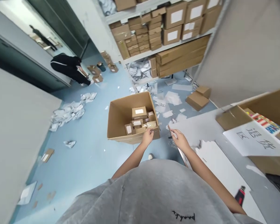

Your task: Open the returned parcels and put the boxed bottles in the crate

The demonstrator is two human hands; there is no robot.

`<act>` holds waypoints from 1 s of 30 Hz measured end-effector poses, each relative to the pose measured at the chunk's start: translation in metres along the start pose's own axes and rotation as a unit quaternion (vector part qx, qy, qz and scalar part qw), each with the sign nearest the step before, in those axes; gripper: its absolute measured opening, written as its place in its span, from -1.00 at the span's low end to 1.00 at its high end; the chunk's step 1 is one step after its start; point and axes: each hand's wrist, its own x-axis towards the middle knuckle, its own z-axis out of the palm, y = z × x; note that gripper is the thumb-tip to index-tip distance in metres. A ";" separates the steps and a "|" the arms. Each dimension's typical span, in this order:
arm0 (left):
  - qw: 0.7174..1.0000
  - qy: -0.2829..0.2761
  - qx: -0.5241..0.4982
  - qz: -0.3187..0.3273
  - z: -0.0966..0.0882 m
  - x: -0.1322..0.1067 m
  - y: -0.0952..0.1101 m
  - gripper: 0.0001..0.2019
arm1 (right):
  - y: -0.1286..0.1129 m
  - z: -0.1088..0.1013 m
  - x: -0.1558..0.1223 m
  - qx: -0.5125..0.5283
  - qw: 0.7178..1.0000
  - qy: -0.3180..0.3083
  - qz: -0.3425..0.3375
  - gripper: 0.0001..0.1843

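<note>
An open cardboard box (pixel 116 116) stands on the blue floor in front of me, holding several small brown parcels (pixel 139 112) with white labels. My left hand (pixel 147 137) reaches over the box's near right corner with its fingers curled on a small parcel (pixel 151 125). My right hand (pixel 179 138) hovers just right of the box, above the edge of a grey table (pixel 226 124), pinching something thin and small that I cannot make out.
Shelves (pixel 163 46) stacked with cardboard boxes line the back. Paper scraps (pixel 67 113) and loose boxes (pixel 197 100) litter the floor. A person in black (pixel 68 67) crouches far left. On the table lie a large box with a printed sign (pixel 256 138) and a red-black tool (pixel 240 195).
</note>
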 end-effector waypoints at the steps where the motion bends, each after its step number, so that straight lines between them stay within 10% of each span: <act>1: 1.000 0.008 -0.004 -0.004 -0.013 0.004 -0.015 -0.69 | -0.005 0.016 0.010 -0.004 1.000 -0.003 -0.001 -0.56; 11: 0.996 0.043 -0.012 -0.078 -0.106 0.066 -0.131 -0.62 | -0.053 0.149 0.128 -0.039 0.997 -0.070 0.004 -0.53; 18: 0.982 0.078 0.013 -0.173 -0.131 0.129 -0.186 -0.64 | -0.016 0.212 0.237 -0.049 0.991 -0.093 0.081 -0.45; 24: 0.961 0.075 0.024 -0.266 -0.120 0.223 -0.244 -0.58 | 0.037 0.302 0.354 -0.132 0.962 -0.174 0.166 -0.36; 30: 0.965 0.046 0.074 -0.249 -0.057 0.361 -0.317 -0.35 | 0.123 0.404 0.429 -0.274 0.902 -0.215 0.255 -0.25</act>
